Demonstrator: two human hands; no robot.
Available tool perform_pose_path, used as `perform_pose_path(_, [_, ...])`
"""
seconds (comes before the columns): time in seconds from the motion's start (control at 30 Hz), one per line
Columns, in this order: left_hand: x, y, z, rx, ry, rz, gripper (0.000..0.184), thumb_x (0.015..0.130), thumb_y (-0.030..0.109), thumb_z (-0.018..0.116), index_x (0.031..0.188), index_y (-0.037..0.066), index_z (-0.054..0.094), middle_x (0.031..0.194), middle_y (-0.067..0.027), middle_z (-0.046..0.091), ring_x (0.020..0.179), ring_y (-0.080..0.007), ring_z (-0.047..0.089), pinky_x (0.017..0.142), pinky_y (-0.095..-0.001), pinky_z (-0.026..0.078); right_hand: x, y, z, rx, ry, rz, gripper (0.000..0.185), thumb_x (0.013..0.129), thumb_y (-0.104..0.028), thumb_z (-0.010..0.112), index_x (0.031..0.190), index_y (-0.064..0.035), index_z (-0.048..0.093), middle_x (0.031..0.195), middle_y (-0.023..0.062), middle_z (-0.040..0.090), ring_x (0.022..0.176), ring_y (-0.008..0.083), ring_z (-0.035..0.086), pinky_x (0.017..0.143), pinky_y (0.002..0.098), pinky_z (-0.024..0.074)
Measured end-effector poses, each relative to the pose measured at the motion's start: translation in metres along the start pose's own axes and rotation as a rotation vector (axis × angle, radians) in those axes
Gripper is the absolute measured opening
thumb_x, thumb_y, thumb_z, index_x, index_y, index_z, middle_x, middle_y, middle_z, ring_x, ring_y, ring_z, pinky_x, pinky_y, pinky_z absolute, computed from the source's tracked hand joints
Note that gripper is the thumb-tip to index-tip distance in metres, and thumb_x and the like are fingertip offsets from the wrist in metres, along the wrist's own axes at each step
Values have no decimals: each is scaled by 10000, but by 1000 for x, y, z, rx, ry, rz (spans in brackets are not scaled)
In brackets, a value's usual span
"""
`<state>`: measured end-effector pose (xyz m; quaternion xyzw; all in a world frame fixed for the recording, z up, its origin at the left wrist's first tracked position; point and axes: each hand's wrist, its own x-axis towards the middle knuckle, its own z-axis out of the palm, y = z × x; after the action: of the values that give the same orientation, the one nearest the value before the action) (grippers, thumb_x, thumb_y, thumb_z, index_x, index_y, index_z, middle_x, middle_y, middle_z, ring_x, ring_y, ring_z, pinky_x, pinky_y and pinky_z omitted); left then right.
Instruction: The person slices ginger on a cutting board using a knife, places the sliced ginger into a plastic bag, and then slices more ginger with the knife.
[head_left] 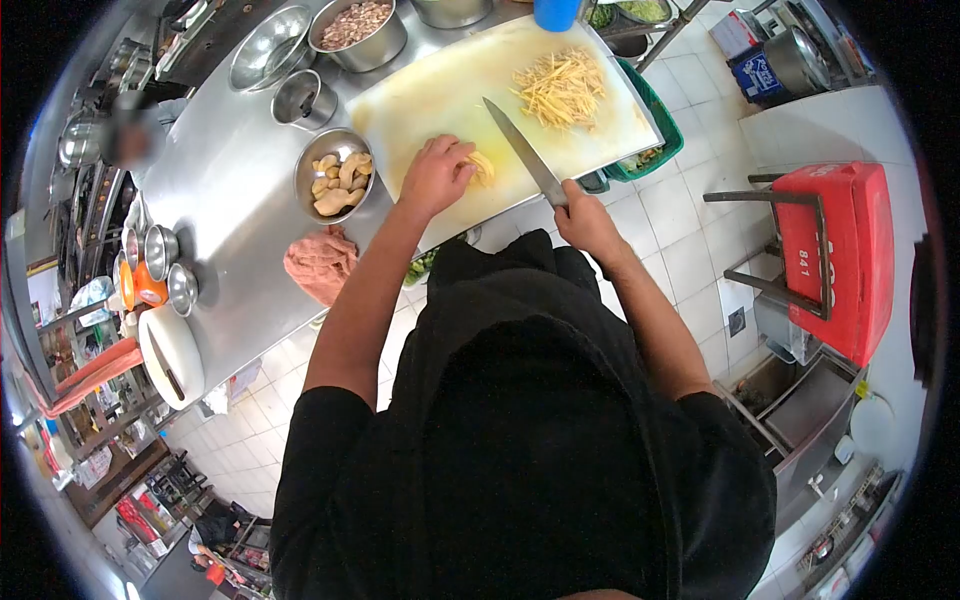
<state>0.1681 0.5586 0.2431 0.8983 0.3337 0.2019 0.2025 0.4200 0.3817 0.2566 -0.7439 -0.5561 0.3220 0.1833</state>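
On the white cutting board (420,110) my left hand (437,172) rests with curled fingers on a small stack of yellow ginger slices (482,170). My right hand (592,222) grips the handle of a kitchen knife (526,152). The blade lies to the right of the slices, apart from them, its tip pointing to the far side of the board. A heap of thin ginger strips (562,90) sits at the board's far right. Left of the board, a steel bowl (301,180) holds peeled ginger pieces (340,184).
On the steel table (235,200) are a pink cloth (321,265), a small steel pot (303,99), a colander (270,47) and a pot of chopped meat (357,24). A blue container (556,14) stands at the board's far edge. A green basket (655,125) sits below its right side.
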Motion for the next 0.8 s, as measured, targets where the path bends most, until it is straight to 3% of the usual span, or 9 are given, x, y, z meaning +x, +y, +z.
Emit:
perform_pose_path(0.1, [5, 5, -2, 26, 16, 47, 322, 912, 220, 732, 1208, 93, 741, 1188, -132, 681, 1158, -353, 626, 1023, -455, 510, 3, 2, 0, -11, -26, 13, 246, 914, -105, 593, 1111, 10, 501, 895, 358, 683, 917, 545, 674, 846, 630, 523])
perform_pose_path(0.3, [15, 4, 0, 47, -159, -6, 294, 877, 203, 739, 1154, 107, 760, 1122, -103, 672, 1150, -311, 624, 981, -452, 501, 5, 4, 2, -23, -40, 17, 253, 915, -106, 594, 1123, 4, 501, 901, 355, 688, 915, 547, 673, 853, 634, 524])
perform_pose_path(0.6, [19, 8, -5, 55, -142, 80, 112, 836, 136, 721, 936, 93, 692, 1009, -90, 647, 1059, -315, 624, 925, -450, 489, 1, 3, 4, -24, -20, 14, 253, 915, -105, 591, 1126, 4, 503, 892, 357, 686, 905, 550, 673, 852, 638, 522])
perform_pose_path(0.8, [23, 1, -6, 68, -185, 157, 48, 844, 116, 697, 886, 97, 682, 910, -72, 642, 991, -301, 624, 865, -449, 483, 1, 6, 8, -18, -7, 9, 260, 921, -113, 594, 1138, -2, 505, 883, 354, 685, 886, 551, 671, 830, 637, 523])
